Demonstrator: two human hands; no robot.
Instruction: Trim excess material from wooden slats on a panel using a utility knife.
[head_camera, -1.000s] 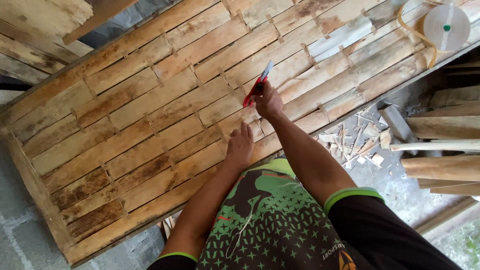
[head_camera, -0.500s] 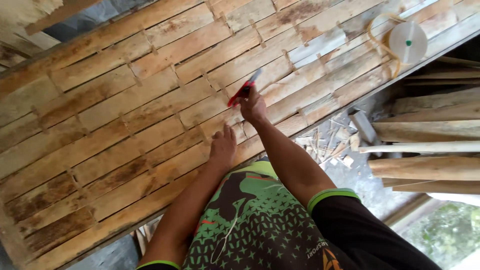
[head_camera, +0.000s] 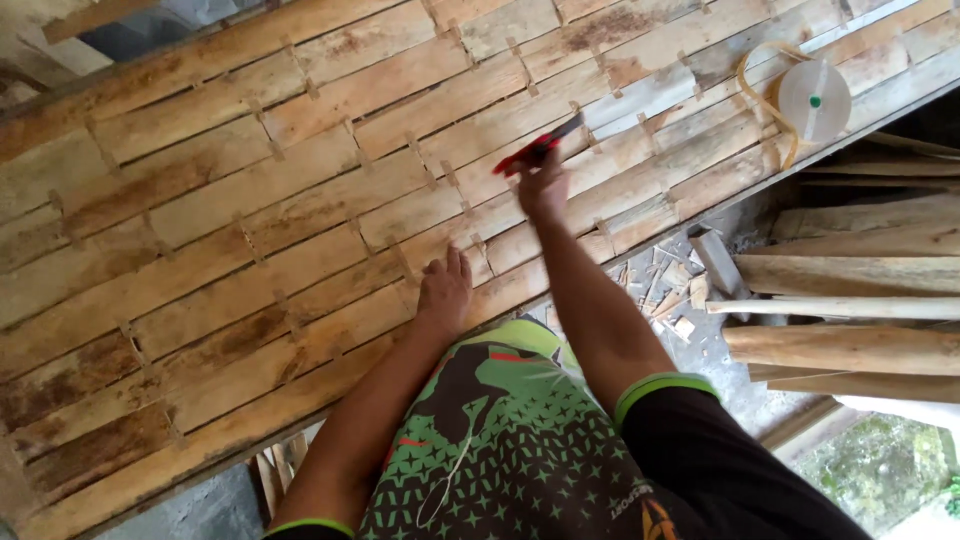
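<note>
Bamboo panel (head_camera: 250, 210), left hand (head_camera: 445, 292) flat, right hand (head_camera: 543, 187) gripping red cutter (head_camera: 535, 150)

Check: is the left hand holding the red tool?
No. The left hand lies flat and empty on the bamboo panel; the right hand grips the red tool.

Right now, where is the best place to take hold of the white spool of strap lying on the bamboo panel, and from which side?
Grip the white spool by its round rim, from above. It lies flat on the bamboo panel, disc face up, so the rim is free all around. Avoid the side where the loose yellow strap curls out.
</note>
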